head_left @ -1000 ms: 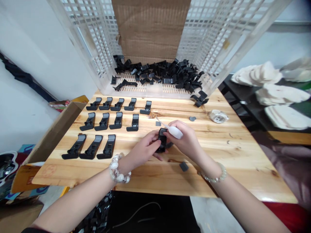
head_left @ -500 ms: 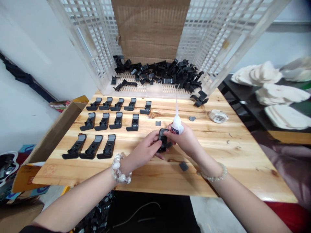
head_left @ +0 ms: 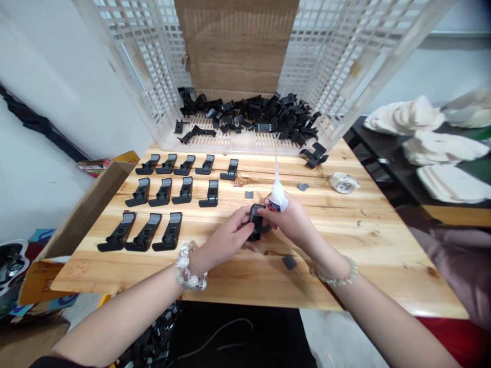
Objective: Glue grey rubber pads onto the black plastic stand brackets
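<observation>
My left hand point(head_left: 232, 232) is closed around a black plastic clip point(head_left: 255, 221), held upright above the wooden table. In my right hand point(head_left: 289, 217) is a white glue bottle point(head_left: 277, 197) with a long thin nozzle pointing up and away from me. The right thumb also presses on the upper part of the clip. A small grey pad point(head_left: 249, 194) lies just beyond my hands, and a darker grey pad point(head_left: 289, 262) is nearer to me. To the left, several finished-looking black clips point(head_left: 168, 231) with grey pads stand in rows.
A white plastic crate point(head_left: 238, 143) on its side holds a heap of black parts point(head_left: 264, 115). One black part point(head_left: 315, 155) sits outside it. A tape roll point(head_left: 344, 183) and a grey scrap point(head_left: 303, 187) lie at right. White stacked pieces point(head_left: 445, 148) are on a dark side table.
Both hands stay nearly in place on the clip. The glue bottle has tilted very slightly to the left, and the view has shifted a little.
</observation>
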{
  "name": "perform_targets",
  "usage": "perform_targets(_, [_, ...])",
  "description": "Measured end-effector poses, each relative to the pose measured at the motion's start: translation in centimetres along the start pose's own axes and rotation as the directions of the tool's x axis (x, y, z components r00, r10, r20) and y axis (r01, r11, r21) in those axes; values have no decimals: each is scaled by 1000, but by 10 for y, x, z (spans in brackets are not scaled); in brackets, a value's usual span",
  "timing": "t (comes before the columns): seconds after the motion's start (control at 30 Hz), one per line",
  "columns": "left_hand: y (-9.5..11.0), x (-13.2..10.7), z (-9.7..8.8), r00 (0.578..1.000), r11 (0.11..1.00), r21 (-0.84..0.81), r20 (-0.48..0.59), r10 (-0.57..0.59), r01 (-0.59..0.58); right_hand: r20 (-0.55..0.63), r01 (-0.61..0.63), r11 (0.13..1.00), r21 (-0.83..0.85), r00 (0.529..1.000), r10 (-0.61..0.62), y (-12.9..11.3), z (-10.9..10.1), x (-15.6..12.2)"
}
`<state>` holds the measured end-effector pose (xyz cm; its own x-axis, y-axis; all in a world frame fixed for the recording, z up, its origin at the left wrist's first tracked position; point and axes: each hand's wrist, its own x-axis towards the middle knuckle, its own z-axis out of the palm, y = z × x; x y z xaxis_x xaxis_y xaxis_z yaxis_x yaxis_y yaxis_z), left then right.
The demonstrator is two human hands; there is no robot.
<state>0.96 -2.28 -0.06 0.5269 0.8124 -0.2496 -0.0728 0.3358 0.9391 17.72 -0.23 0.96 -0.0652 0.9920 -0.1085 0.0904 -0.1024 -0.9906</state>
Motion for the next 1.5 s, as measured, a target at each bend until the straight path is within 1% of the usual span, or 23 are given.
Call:
perform_targets(0.1, [1,-1,0,1000,1000,10,-1,2,-2,21,-8,1000,18,1000,8,2,0,1])
perform_targets(0.3, [-1,1,-1,995,996,-12,46,89,-88,44,-23,1000,22,999,22,-2,-1,0])
perform_targets(0.43, [1,2,-4,990,988,-79,47,137,-133,89,-18,993,119,996,7,-8,-7,-1])
perform_targets(0.5, [4,2,-6,993,985,-129,26,117,-112,79,-16,983,184,997,2,-9,-11,-1])
perform_targets(0.57, [7,2,-8,998,982,-177,3,61,-60,51,-20,976,218,999,9,-8,-14,0])
perform_targets(0.63, [9,2,-9,1000,978,-206,-23,2,-7,34,-27,973,228,999,20,-7,-16,2])
perform_targets(0.73, [11,2,-10,997,975,-220,-70,-42,26,23,-34,973,227,999,29,-4,-17,4])
perform_targets(0.93, [12,1,-10,995,982,-186,-89,-35,18,15,-25,972,233,1000,22,0,-19,8])
perform_targets(1.2, [10,2,-13,998,988,-155,-70,-8,-3,40,-26,973,230,999,17,3,-20,10])
perform_targets(1.5, [10,3,-14,997,992,-126,-69,16,-25,27,-26,972,233,999,20,5,-19,12])
